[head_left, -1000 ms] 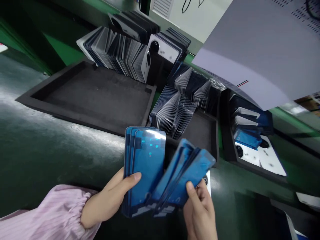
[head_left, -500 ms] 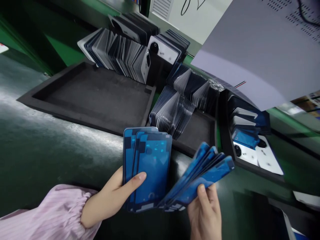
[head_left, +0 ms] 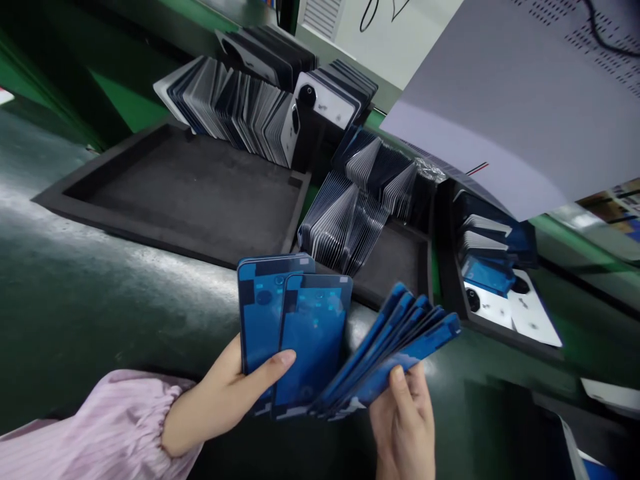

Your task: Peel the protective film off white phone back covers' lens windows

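Between my hands is a fan of phone back covers, their blue film sides facing me. My left hand is closed on the left part of the fan, its thumb lying across the front cover. On the right, my right hand pinches several more covers that stand nearly edge-on and spread apart at the top. The lower ends of both groups meet in the middle. Fingers behind the covers are hidden.
Ahead lies a black foam tray with rows of upright back covers behind it. A smaller tray holds fanned covers. White covers lie in a right-hand tray. A pale panel overhangs at upper right.
The covers in my left hand have spread differently, with one sliding right across the others. My right hand and its covers have shifted slightly left and fanned wider.
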A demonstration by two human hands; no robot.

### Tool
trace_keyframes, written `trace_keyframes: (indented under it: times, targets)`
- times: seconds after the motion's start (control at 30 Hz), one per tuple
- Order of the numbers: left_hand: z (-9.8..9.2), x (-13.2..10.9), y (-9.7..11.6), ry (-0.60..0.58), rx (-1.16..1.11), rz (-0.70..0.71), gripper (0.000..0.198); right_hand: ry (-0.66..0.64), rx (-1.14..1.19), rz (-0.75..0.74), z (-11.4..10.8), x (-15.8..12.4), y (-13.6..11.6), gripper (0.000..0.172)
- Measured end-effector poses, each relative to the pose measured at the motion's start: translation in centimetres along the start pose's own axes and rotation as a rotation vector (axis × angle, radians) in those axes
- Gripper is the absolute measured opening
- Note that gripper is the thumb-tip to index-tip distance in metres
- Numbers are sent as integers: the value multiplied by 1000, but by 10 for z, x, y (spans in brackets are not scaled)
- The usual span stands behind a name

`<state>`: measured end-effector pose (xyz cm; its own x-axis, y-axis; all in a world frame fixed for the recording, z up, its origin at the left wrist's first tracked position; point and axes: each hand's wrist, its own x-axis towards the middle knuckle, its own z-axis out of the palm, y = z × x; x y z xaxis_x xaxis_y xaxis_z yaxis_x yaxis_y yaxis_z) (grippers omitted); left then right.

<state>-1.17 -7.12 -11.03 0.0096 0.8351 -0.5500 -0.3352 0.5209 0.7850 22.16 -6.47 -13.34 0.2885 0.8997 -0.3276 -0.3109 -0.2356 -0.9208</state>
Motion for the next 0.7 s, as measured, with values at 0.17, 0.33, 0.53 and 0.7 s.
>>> trace_keyframes:
  times: [0.17,0.33,0.53,0.7]
  targets:
    - [-8,-2,-17,-11,58,4,48,-88,-29,65,-3,-12,12,39]
    - [-16,1,-23,-19,122,19,45,12,-7,-16,0,-8,7,44]
    - [-9,7,-14,-87,184,105,25,-32,12,7,-4,-8,9,42]
    - [-18,3,-25,-20,157,-3,40,-126,-23,107,3,-14,19,46]
